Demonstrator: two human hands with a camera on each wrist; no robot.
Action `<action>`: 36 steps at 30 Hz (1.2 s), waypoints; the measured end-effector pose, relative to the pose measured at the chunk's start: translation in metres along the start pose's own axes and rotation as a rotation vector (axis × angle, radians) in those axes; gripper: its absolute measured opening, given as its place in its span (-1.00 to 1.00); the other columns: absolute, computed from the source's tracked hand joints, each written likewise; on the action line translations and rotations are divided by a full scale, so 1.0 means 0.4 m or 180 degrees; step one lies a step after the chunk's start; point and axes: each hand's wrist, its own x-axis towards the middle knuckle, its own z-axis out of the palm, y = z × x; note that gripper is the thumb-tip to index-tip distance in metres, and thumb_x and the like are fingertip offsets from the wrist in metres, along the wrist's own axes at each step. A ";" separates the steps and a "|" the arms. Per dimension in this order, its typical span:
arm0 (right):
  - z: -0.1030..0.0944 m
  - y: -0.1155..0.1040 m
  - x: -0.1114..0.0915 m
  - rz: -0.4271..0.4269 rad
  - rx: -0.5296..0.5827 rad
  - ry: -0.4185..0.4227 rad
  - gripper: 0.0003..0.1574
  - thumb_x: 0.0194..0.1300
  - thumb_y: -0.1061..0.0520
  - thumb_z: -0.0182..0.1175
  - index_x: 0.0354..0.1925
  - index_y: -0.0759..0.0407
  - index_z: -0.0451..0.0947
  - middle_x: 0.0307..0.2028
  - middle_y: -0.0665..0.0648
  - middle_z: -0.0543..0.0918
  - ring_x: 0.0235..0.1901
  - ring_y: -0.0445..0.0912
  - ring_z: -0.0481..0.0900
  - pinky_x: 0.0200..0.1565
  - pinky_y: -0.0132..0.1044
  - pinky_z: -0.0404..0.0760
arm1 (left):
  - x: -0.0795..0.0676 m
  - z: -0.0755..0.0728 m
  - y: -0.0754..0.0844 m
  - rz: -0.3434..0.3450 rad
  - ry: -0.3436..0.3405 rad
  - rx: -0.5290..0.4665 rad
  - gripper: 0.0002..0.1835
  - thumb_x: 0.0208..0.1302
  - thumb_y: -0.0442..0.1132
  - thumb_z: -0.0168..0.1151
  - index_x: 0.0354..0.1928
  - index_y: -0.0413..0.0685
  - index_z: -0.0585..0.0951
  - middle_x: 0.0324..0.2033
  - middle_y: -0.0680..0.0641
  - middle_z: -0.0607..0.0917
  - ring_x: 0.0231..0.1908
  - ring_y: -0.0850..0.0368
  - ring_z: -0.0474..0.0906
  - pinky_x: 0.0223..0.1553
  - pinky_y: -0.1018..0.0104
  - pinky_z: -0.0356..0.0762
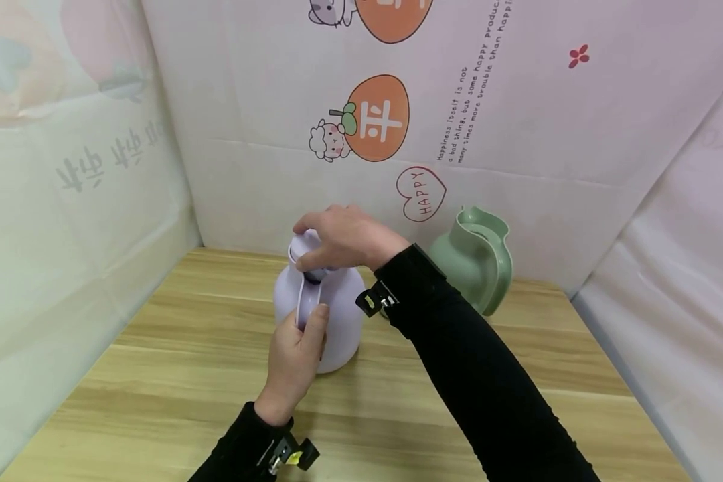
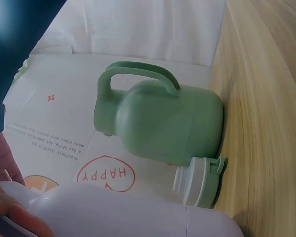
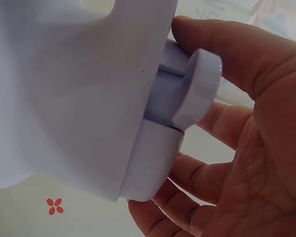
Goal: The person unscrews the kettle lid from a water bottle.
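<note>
A lilac vacuum jug point(image 1: 345, 321) stands upright on the wooden table. My left hand point(image 1: 295, 355) grips its handle, thumb on the near side. Over the jug's mouth, my right hand point(image 1: 352, 234) holds the lilac lid point(image 1: 306, 245) with fingers and thumb curled about its edge. In the right wrist view the lid point(image 3: 155, 160) sits in the jug's mouth, and its raised tab point(image 3: 204, 84) lies between thumb and fingers. How tightly the lid is seated cannot be seen.
A green vacuum jug point(image 1: 464, 271) stands to the right, its mouth uncovered. Beside its base, a green-and-white stopper lid point(image 2: 202, 182) rests on the table point(image 1: 181, 375). Printed cloth point(image 1: 265, 94) hangs behind and along both sides.
</note>
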 end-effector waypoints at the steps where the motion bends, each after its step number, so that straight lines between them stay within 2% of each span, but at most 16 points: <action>1: 0.001 0.001 0.000 -0.0006 0.0021 -0.0007 -0.21 0.31 -0.29 0.37 0.42 -0.13 0.49 0.18 0.11 0.59 0.11 0.03 0.47 0.10 -0.15 0.55 | 0.000 0.000 0.000 -0.0002 0.0002 -0.0004 -0.54 0.63 -0.08 0.07 -0.53 -0.07 0.42 -0.71 0.05 0.43 -0.70 0.21 0.35 -0.64 0.32 0.31; 10: -0.003 0.002 0.000 0.0034 0.0125 -0.0070 -0.20 0.27 -0.22 0.38 0.42 -0.16 0.46 0.16 0.07 0.62 0.08 -0.01 0.50 0.07 -0.18 0.57 | -0.001 -0.001 -0.002 0.0024 0.0011 -0.0049 -0.55 0.63 -0.11 0.08 -0.53 -0.09 0.40 -0.72 0.06 0.42 -0.71 0.22 0.34 -0.65 0.32 0.30; 14: -0.006 0.001 -0.005 0.0115 0.0156 -0.0138 -0.14 0.27 -0.22 0.40 0.46 -0.10 0.41 0.18 0.06 0.61 0.09 -0.03 0.52 0.10 -0.18 0.57 | -0.002 -0.002 -0.002 0.0031 0.0006 -0.0040 -0.55 0.63 -0.12 0.08 -0.53 -0.09 0.40 -0.72 0.06 0.41 -0.71 0.22 0.33 -0.65 0.32 0.29; 18: -0.005 -0.006 -0.014 0.0185 0.0019 -0.0113 -0.11 0.33 -0.32 0.33 0.47 -0.01 0.38 0.17 0.07 0.63 0.05 -0.06 0.55 0.10 -0.19 0.57 | -0.001 -0.003 -0.002 0.0036 -0.0005 -0.0042 -0.55 0.63 -0.12 0.07 -0.54 -0.08 0.40 -0.72 0.06 0.42 -0.71 0.22 0.33 -0.65 0.32 0.29; 22: 0.003 -0.019 -0.019 0.0284 -0.0174 0.0039 -0.13 0.33 -0.46 0.25 0.36 0.02 0.47 0.02 0.06 0.68 -0.06 -0.07 0.60 -0.02 -0.19 0.60 | 0.000 -0.003 -0.003 0.0039 0.0003 -0.0044 -0.55 0.62 -0.13 0.08 -0.55 -0.08 0.40 -0.73 0.06 0.42 -0.72 0.23 0.33 -0.66 0.33 0.28; 26: 0.011 -0.030 -0.016 0.0398 -0.0310 0.0116 -0.16 0.34 -0.49 0.22 0.31 0.01 0.49 -0.08 0.05 0.67 -0.14 -0.06 0.60 -0.12 -0.19 0.60 | 0.002 -0.003 -0.004 0.0030 0.0008 -0.0063 -0.54 0.62 -0.12 0.08 -0.56 -0.08 0.40 -0.73 0.07 0.42 -0.72 0.22 0.34 -0.66 0.32 0.29; 33: 0.010 -0.026 -0.012 0.0365 -0.0376 0.0027 -0.13 0.40 -0.43 0.22 0.46 -0.03 0.40 0.18 0.06 0.67 0.01 -0.05 0.59 0.06 -0.16 0.59 | 0.002 -0.003 -0.003 0.0035 0.0003 -0.0070 -0.54 0.62 -0.12 0.08 -0.55 -0.09 0.40 -0.73 0.06 0.42 -0.72 0.22 0.34 -0.66 0.32 0.29; 36: 0.006 -0.024 -0.011 0.0299 -0.0345 -0.0006 -0.15 0.41 -0.38 0.21 0.48 -0.03 0.38 0.22 0.06 0.65 0.04 -0.03 0.57 0.11 -0.16 0.57 | 0.002 -0.003 -0.003 0.0025 0.0006 -0.0075 -0.54 0.62 -0.11 0.09 -0.55 -0.08 0.41 -0.73 0.05 0.42 -0.72 0.22 0.33 -0.66 0.32 0.28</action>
